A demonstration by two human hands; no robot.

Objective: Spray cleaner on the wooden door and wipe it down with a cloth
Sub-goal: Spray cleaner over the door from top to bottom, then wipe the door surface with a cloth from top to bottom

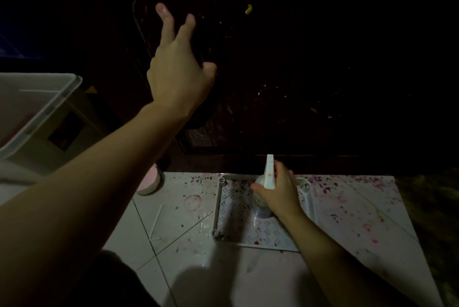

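Left hand point(178, 75) raised against the dark wooden door point(310, 58), fingers spread, holding something dark (cloth not discernible). Right hand point(278, 192) wrapped around the spray bottle point(263, 197), standing on a tray point(218, 207) on the stained floor point(173, 219).

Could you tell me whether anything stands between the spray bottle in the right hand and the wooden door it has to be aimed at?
Nothing visible does. The right hand grips the spray bottle low over the tray, and the dark wooden door rises just beyond. The left hand is against the door, off to the left.
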